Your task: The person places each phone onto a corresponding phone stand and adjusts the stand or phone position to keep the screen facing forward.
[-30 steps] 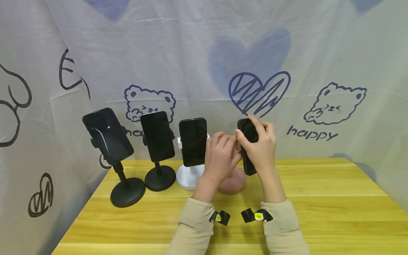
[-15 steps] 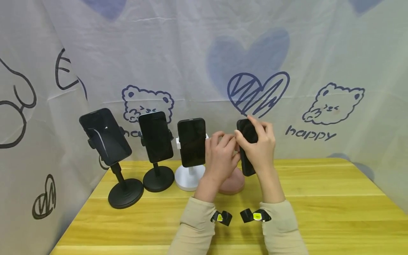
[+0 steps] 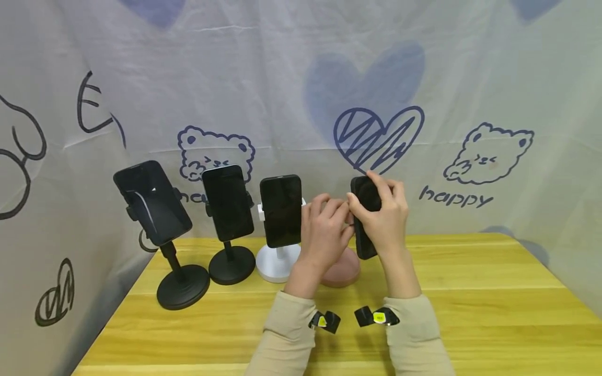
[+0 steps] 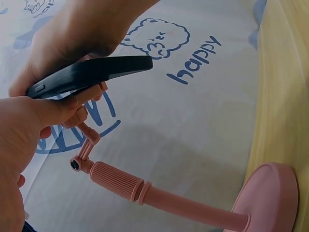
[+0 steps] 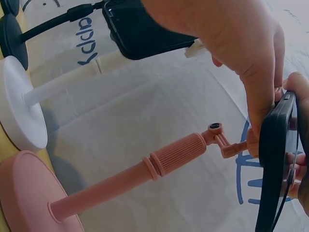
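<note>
A black smartphone is held by my right hand, with thumb and fingers at its upper edges. Close to its left side, my left hand has bent fingers around the head of a pink phone stand. In the left wrist view, the pink clamp lies against the phone's back. Behind the left hand in the head view, most of the stand is hidden, leaving its round base visible. The right wrist view shows the jointed arm running up to the clamp, which the fingers partly cover.
Left of the hands stand a white phone stand and two black stands, one nearer the middle, one farther left. Each carries a dark phone. A printed cloth hangs behind the wooden table.
The head view has shifted slightly, so the stands sit a little farther left. Both hands keep nearly the same hold on the phone and the pink stand.
</note>
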Tool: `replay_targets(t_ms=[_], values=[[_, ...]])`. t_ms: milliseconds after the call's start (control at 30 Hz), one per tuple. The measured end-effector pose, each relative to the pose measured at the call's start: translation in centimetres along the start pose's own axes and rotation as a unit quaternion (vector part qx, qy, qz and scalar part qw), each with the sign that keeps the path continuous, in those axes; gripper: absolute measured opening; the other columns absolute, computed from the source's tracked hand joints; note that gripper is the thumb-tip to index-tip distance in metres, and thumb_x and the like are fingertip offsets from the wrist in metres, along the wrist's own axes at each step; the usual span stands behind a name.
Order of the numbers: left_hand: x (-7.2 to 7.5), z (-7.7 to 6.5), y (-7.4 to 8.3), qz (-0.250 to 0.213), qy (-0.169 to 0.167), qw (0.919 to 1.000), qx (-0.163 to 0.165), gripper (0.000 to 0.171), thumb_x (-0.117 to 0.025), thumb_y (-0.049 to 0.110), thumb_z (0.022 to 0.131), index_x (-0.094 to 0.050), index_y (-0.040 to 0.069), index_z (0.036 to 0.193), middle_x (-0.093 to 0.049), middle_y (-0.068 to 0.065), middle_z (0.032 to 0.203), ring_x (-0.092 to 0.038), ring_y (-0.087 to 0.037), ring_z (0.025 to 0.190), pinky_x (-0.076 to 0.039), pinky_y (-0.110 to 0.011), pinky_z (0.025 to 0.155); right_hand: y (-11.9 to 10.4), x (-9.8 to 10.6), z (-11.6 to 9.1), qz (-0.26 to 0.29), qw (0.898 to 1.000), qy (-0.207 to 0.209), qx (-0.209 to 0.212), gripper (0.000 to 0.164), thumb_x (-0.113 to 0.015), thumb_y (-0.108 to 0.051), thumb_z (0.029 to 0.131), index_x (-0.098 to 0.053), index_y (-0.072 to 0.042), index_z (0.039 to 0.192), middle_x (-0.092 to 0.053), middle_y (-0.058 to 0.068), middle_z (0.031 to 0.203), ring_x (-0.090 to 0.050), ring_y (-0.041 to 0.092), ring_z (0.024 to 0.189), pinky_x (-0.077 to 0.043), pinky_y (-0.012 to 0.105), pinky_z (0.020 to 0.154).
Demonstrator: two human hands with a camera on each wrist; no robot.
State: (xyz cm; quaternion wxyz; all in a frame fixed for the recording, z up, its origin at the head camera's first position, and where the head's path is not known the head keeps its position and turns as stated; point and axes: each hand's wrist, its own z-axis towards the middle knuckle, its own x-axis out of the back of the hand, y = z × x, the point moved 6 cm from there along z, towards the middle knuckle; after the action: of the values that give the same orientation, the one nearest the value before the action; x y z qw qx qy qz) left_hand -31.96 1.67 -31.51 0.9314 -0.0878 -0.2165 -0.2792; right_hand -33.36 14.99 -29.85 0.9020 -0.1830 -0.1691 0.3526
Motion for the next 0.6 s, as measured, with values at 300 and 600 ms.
replay_targets(t_ms=[300, 600], values=[[0.24, -0.14, 0.22, 0.0, 0.013, 0.9998, -0.013, 0.02, -0.069, 0.028, 0.088, -0.072, 0.018, 0.105, -0.071, 0.004, 0.101, -0.052, -0.02, 0.111, -0.042, -0.037, 0.093, 0.45, 0.17, -0.05, -0.006, 1.0, -0.021, -0.014, 0.057, -0.081, -0.031, 0.075, -0.063, -0.013, 0.127, -0.051, 0.026, 0.111, -0.054, 0.037, 0.095, -0.049, 0.052, 0.077], [0.12, 0.08, -0.17, -0.018, 0.003, 0.9998, 0.001, 0.02, -0.075, 0.023, 0.082, -0.072, 0.017, 0.101, -0.07, 0.004, 0.1, -0.052, -0.021, 0.112, -0.04, -0.039, 0.095, 0.36, -0.41, 0.05, -0.008, 0.999, -0.03, -0.039, 0.058, -0.08, -0.037, 0.077, -0.062, -0.016, 0.128, -0.048, 0.025, 0.115, -0.051, 0.036, 0.1, -0.048, 0.053, 0.081]])
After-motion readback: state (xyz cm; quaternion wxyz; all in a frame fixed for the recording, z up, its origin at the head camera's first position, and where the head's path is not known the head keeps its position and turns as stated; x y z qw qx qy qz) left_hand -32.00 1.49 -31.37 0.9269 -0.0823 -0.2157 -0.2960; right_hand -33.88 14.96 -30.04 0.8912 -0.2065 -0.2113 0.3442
